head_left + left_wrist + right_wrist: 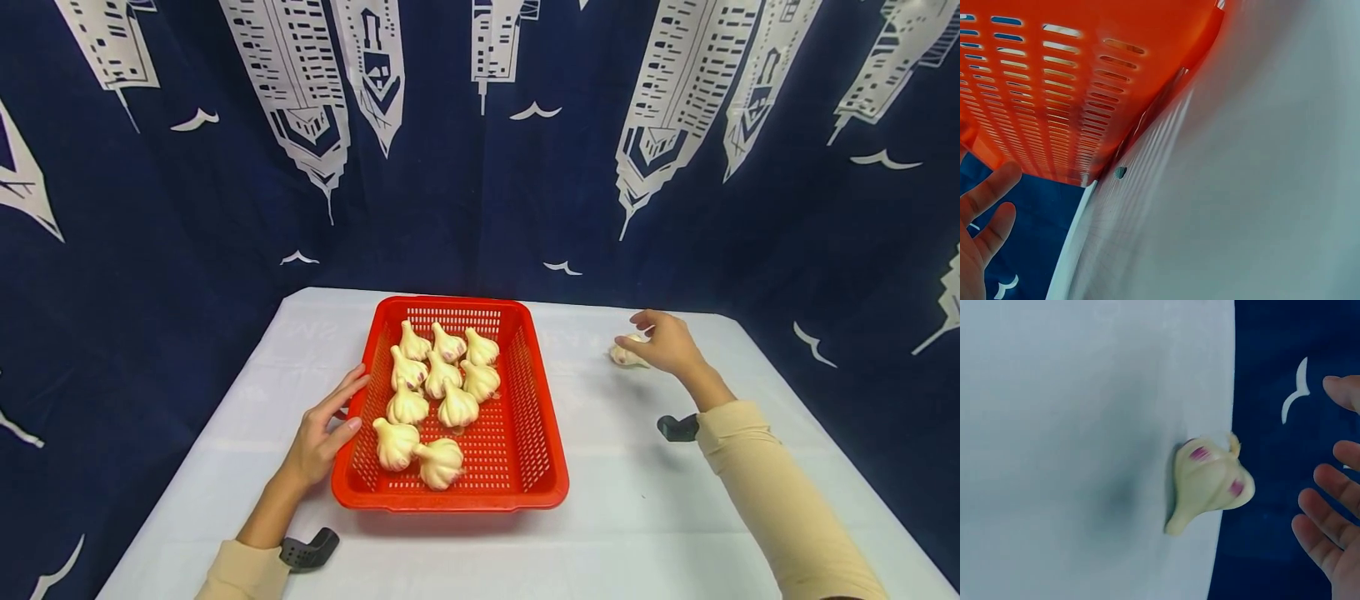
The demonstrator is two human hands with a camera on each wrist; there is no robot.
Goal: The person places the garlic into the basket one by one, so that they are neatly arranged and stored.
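Note:
A red plastic basket (450,502) with slotted walls stands on the table and holds several garlic bulbs (457,406). My left hand (318,442) rests its fingers against the basket's left rim, thumb apart from them. In the left wrist view, fingers (991,194) lie close to the slotted wall. To the right of the basket, a single garlic bulb (624,356) lies on the table, partly covered by my right hand (670,343). The right wrist view has this bulb with purple patches, and the right hand's spread fingers (1329,487) are apart from it.
A white cloth covers the table (615,533). Behind it hangs a dark blue curtain (480,208) with white building and bird prints. Dark wrist devices sit at the left wrist (310,550) and the right wrist (678,428).

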